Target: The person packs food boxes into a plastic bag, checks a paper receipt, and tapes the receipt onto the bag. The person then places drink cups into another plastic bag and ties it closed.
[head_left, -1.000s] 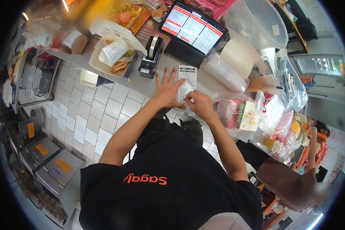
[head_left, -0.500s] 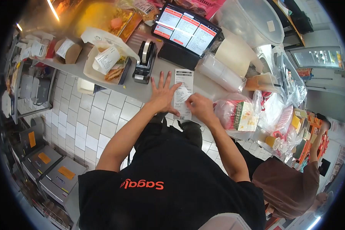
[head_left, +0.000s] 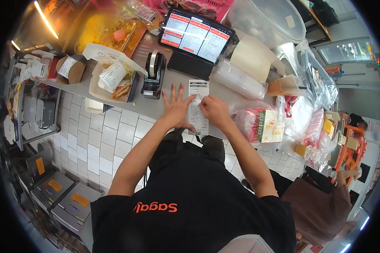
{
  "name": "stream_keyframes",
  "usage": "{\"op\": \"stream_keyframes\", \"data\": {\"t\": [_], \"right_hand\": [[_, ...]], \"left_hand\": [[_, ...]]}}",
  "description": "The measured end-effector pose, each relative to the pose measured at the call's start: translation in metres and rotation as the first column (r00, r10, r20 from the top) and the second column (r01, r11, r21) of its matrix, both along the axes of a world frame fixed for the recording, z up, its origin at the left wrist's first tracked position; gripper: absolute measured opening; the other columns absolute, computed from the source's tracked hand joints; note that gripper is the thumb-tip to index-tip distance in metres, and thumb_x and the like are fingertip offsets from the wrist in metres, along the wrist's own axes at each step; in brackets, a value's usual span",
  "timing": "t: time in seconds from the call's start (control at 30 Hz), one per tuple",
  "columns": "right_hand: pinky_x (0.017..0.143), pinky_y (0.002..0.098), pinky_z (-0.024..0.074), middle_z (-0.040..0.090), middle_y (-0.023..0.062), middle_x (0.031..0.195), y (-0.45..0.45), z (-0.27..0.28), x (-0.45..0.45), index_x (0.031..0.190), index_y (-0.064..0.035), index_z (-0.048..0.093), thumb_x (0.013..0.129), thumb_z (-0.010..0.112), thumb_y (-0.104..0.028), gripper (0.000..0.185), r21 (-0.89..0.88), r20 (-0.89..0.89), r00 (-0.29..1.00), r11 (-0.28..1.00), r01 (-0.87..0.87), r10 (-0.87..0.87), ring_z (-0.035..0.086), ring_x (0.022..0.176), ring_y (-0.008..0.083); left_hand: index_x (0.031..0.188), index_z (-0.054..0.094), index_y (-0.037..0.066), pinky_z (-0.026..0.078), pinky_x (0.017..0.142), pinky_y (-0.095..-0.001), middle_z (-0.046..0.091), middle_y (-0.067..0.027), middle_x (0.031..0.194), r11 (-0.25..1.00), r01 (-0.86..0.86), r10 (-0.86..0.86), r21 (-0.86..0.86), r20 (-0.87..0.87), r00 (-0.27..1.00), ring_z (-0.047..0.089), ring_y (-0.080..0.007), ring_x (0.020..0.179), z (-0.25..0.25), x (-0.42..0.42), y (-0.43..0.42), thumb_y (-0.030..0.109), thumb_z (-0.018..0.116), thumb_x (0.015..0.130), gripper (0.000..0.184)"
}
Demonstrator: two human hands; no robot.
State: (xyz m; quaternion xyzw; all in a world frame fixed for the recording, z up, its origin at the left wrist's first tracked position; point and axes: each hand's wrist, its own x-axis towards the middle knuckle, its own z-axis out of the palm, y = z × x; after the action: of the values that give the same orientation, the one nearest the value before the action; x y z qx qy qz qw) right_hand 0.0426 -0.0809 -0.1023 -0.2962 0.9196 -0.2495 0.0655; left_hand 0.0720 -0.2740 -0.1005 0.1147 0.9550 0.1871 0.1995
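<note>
A long printed paper receipt (head_left: 197, 110) lies on the counter, its lower end reaching past the front edge. My left hand (head_left: 176, 110) is spread open, palm down, along the receipt's left side, with thumb and forefinger touching the paper. On the right side, my right hand (head_left: 215, 110) is closed, its curled fingertips against the receipt's edge. Whether something is pinched there is hidden. A black tape dispenser (head_left: 153, 78) stands just beyond my left hand. Left of it is an open food box (head_left: 101, 86) with a printed slip on top.
A tablet (head_left: 196, 36) stands behind the receipt. At right are a stack of plastic cups (head_left: 240, 79) and a tied plastic bag (head_left: 247, 122). A boxed item (head_left: 71, 68) sits on the left. Further right, a person in brown (head_left: 314, 208) stands nearby.
My right hand has moved a little up along the receipt's edge, away from my body. My left hand stays spread. The view has shifted slightly, and the other person's arm has lowered.
</note>
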Motion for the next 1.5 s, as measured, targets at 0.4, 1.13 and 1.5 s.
{"op": "stream_keyframes", "data": {"t": [0.4, 1.13, 1.5], "right_hand": [[0.066, 0.0428, 0.0503, 0.063, 0.0115, 0.084, 0.013, 0.013, 0.022, 0.094, -0.0053, 0.06, 0.081, 0.07, -0.019, 0.021, -0.058, 0.128, 0.96, 0.964, 0.258, -0.249, 0.064, 0.073, 0.0312], [0.072, 0.0391, 0.0508, 0.065, 0.0115, 0.086, -0.11, -0.004, 0.001, 0.125, -0.0034, 0.052, 0.074, 0.08, -0.031, 0.065, -0.573, 0.476, 0.876, 0.784, 0.24, 0.08, 0.064, 0.078, 0.0254], [0.069, 0.0394, 0.0524, 0.068, 0.0094, 0.079, -0.139, -0.017, -0.038, 0.096, -0.0104, 0.074, 0.061, 0.08, -0.017, 0.036, -0.542, 0.225, 0.969, 0.839, 0.036, 0.104, 0.067, 0.077, 0.0275]], "left_hand": [[0.15, 0.03, 0.025, -0.004, 0.105, -0.0766, -0.006, -0.0299, 0.158, 0.999, 0.012, -0.013, 0.037, 0.024, 1.0, -0.014, -0.0543, 0.143, 0.004, -0.001, -0.002, 0.062, 0.089, 0.038, 0.132], [0.106, 0.067, -0.002, 0.049, 0.075, -0.028, 0.07, -0.0047, 0.092, 0.691, -0.509, 0.269, 0.514, 0.471, 0.84, 0.062, -0.0109, 0.083, 0.02, 0.072, -0.142, 0.008, 0.063, 0.085, 0.024], [0.101, 0.069, -0.003, 0.05, 0.065, -0.0246, 0.072, -0.0059, 0.089, 0.631, -0.567, 0.097, 0.53, 0.672, 0.735, 0.064, -0.0095, 0.071, 0.006, 0.061, -0.147, 0.007, 0.072, 0.083, 0.021]]}}
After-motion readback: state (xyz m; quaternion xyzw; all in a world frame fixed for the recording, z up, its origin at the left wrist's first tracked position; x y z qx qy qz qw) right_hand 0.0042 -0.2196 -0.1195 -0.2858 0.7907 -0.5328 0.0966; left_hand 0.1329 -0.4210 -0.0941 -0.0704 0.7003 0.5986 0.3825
